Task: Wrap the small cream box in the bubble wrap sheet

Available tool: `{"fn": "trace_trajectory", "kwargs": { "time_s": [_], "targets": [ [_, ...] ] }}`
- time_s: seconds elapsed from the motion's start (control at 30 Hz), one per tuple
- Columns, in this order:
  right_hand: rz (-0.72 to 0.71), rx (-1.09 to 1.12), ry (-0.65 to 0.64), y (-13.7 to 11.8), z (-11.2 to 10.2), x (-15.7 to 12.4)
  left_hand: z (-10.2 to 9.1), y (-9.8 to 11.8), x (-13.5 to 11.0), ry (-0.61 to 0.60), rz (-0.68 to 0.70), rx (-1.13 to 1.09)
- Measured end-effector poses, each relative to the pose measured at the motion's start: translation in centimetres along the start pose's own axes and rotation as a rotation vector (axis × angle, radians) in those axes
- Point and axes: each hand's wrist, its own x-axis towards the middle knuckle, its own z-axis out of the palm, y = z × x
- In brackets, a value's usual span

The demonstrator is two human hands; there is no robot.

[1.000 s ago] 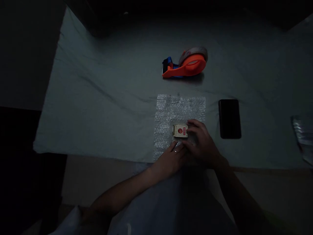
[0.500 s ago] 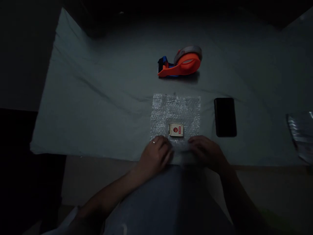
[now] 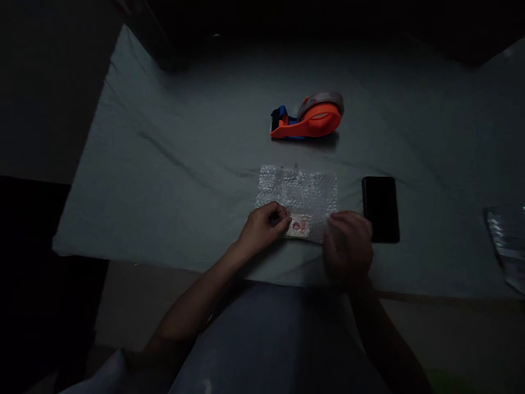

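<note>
A sheet of bubble wrap (image 3: 295, 183) lies on the cloth, its near part folded up over a small box (image 3: 301, 225). The box's pale face and red print show hazily through the plastic. At the box's left side, my left hand (image 3: 262, 224) pinches the folded wrap between thumb and fingers. My right hand (image 3: 350, 241), slightly blurred, has its fingers curled at the right end of the fold; its palm side is hidden.
Beyond the wrap stands an orange and blue tape dispenser (image 3: 311, 123) with a roll on it. A black phone-like slab (image 3: 381, 210) lies close to my right hand. Shiny plastic packaging (image 3: 506, 241) is at the far right. The pale cloth (image 3: 176, 219) covers the table up to its front edge.
The near edge of the bubble wrap has come up and over the box, which lay bare before. Both hands have moved forward with it, and the view has shifted slightly.
</note>
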Motion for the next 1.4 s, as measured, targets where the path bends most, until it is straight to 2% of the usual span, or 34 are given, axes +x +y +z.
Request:
{"fn": "trace_trajectory", "kwargs": {
  "time_s": [0.03,0.1,0.17,0.23,0.33,0.4,0.5,0.63,0.73,0.83,0.93,1.07,1.17,1.3,1.4],
  "targets": [
    [-0.117,-0.019,-0.075,-0.6,-0.1,0.0,-0.1,0.1,0.1,-0.015,-0.003,0.0],
    [-0.231,-0.028,-0.243,-1.6,0.1,-0.1,-0.5,0.3,0.3,-0.045,-0.018,0.019],
    [-0.241,-0.043,-0.341,-2.3,0.6,-0.2,-1.4,0.6,0.2,-0.049,-0.051,0.062],
    [-0.219,-0.07,-0.384,-2.5,1.0,-0.4,-2.6,0.8,-0.4,-0.045,-0.111,0.114],
    [-0.218,-0.12,-0.407,-2.3,1.3,-0.8,-4.1,0.3,-1.8,-0.084,-0.196,0.216],
    [-0.228,-0.153,-0.395,-2.1,1.5,-1.1,-4.5,-0.5,-2.8,-0.006,-0.092,0.303],
    [-0.226,-0.192,-0.388,-2.0,1.9,-1.6,-4.0,-1.5,-3.6,0.151,-0.026,0.424],
    [-0.204,-0.191,-0.4,-1.9,2.3,-2.1,-3.1,-1.1,-3.4,0.265,-0.067,0.63],
    [-0.193,-0.174,-0.407,-1.8,2.4,-2.3,-3.1,0.1,-2.8,0.226,-0.197,0.663],
    [-0.187,-0.168,-0.409,-1.8,2.3,-2.4,-3.5,0.7,-1.9,0.084,-0.293,0.686],
    [-0.192,-0.168,-0.399,-1.7,2.3,-2.3,-3.9,0.4,-1.2,-0.032,-0.325,0.561],
    [-0.226,-0.168,-0.385,-1.8,2.2,-2.1,-3.6,-1.0,-1.0,0.022,-0.271,0.275],
    [-0.214,-0.123,-0.381,-1.8,2.0,-1.9,-2.7,-1.6,-1.1,0.012,-0.244,0.148],
    [-0.242,-0.048,-0.36,-1.6,1.5,-1.8,-1.2,-0.2,-0.6,0.003,-0.211,-0.004],
    [-0.229,0.014,-0.395,-1.3,1.2,-2.0,-0.5,1.8,-0.2,-0.127,-0.174,-0.136]
  ]
}}
